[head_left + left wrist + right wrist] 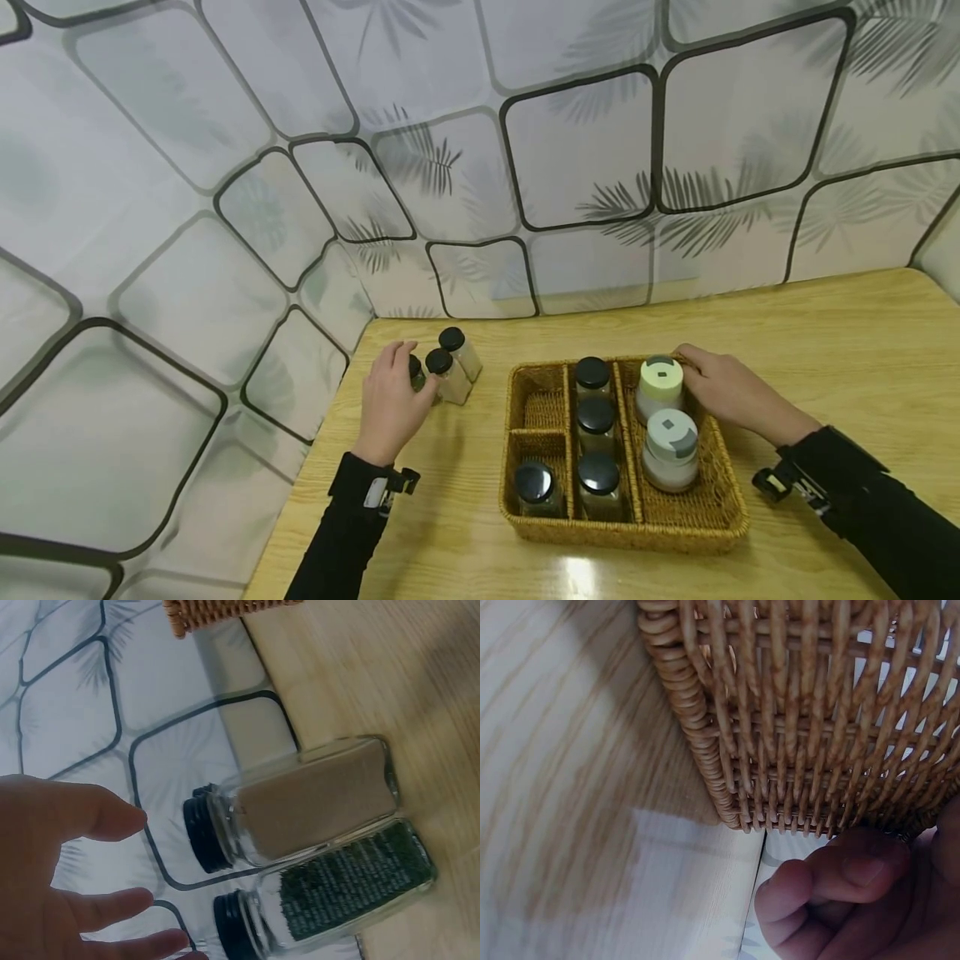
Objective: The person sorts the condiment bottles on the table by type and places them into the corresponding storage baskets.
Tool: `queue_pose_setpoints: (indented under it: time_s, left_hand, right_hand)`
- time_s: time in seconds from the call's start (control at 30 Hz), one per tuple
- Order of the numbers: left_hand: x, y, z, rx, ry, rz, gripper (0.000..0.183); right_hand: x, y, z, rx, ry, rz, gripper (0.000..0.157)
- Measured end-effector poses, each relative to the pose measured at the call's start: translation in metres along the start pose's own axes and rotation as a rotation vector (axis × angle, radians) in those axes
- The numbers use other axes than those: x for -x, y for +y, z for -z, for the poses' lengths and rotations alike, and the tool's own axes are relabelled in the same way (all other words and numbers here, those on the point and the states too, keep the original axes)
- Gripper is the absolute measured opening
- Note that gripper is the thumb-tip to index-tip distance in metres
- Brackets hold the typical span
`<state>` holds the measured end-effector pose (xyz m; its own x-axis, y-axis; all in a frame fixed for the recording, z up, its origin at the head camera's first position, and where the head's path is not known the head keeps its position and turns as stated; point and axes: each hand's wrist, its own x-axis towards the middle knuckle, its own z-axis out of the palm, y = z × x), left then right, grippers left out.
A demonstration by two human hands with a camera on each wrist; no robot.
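Note:
My left hand (392, 406) is at the left of the table, thumb and fingers spread around a spice jar of dark green flakes (356, 881). In the left wrist view a gap shows between the fingertips and the black lids. Beside it stands a jar of beige powder (315, 799), with another black-lidded jar (460, 353) behind. At the back right corner of a divided wicker basket (622, 535), my right hand (723, 392) grips the rim with curled fingers.
Three black-lidded jars (596, 417) line the basket's middle compartment, and one more jar (537, 487) sits in the front left compartment. The right compartment holds a yellow-lidded container (660, 382) and a white-lidded one (670, 450). A patterned curtain (585, 158) borders the table's back and left.

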<state>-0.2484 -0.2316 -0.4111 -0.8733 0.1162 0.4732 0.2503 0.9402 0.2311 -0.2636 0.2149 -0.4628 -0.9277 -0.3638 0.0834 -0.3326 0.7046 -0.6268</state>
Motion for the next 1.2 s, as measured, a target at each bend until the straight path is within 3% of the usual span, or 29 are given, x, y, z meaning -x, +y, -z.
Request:
queue_pose_setpoints:
  time_s: [0.7, 1.2]
  left_hand:
    - [-0.004, -0.022, -0.014, -0.005, -0.072, 0.112, 0.042]
    - [-0.001, -0.029, -0.018, 0.002, -0.038, 0.109, 0.038]
  right_hand:
    - [0.000, 0.000, -0.001, -0.010, -0.014, -0.015, 0.032]
    - [0.000, -0.001, 0.000, -0.005, -0.010, -0.014, 0.030]
